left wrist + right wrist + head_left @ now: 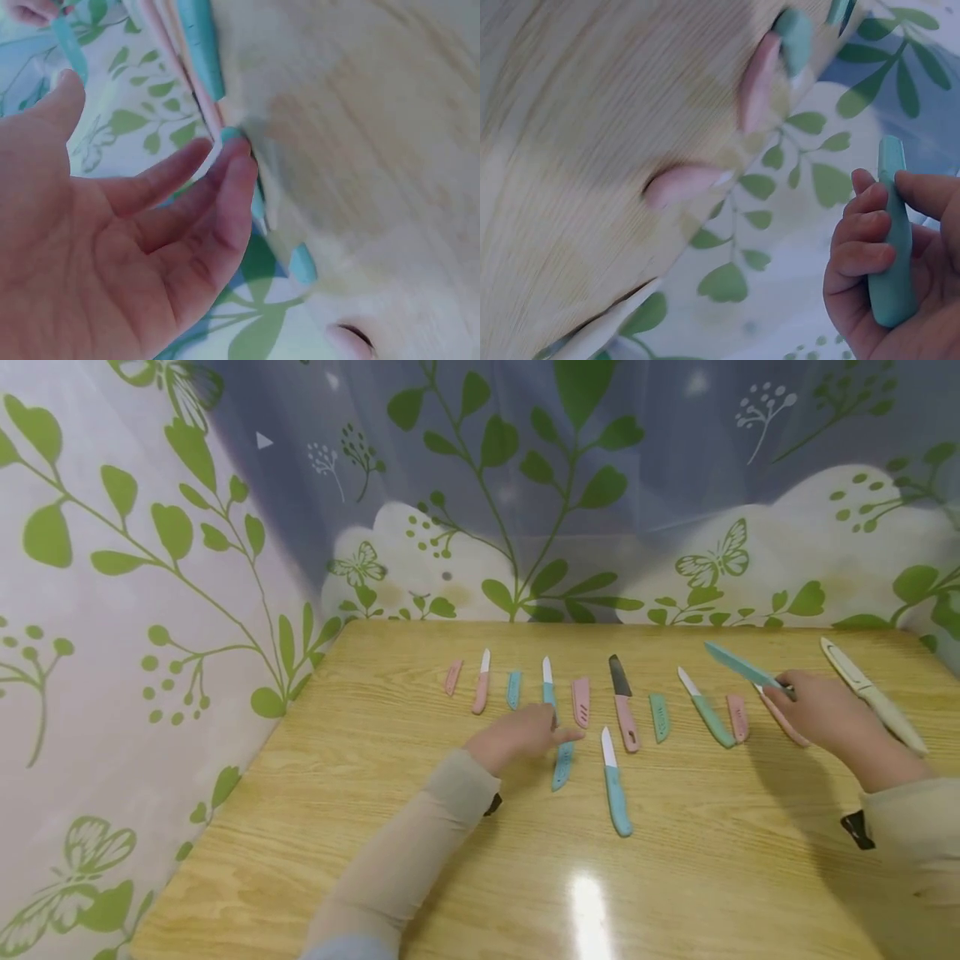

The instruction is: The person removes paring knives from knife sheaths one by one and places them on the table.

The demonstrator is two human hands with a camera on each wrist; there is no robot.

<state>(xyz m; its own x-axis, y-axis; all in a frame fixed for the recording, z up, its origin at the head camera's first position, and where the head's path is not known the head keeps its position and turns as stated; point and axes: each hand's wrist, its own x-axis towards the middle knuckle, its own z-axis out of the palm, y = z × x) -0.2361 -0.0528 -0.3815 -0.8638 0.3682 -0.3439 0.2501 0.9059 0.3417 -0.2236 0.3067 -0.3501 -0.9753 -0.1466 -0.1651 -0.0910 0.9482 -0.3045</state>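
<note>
My right hand (832,718) grips a teal knife (892,262) by its handle, fingers curled round it and thumb against its side. Its broad teal blade end (738,667) points up and left, above a pink-handled knife (783,718) on the table. My left hand (521,735) is low over a blue-handled knife (548,681) and a blue sheath (562,767). In the left wrist view, that hand's fingers (238,187) are loosely bent beside the blue handle, thumb spread away. Another blue-handled knife (617,793) with a white blade lies nearer me.
Across the wooden table (300,827) lie a pink knife (482,689), a dark-bladed pink knife (626,718), a green knife (711,718) and a cream knife (873,693). Between them are pink sheaths (581,700) and a green sheath (659,718). Leaf-patterned curtains (480,485) stand behind and left.
</note>
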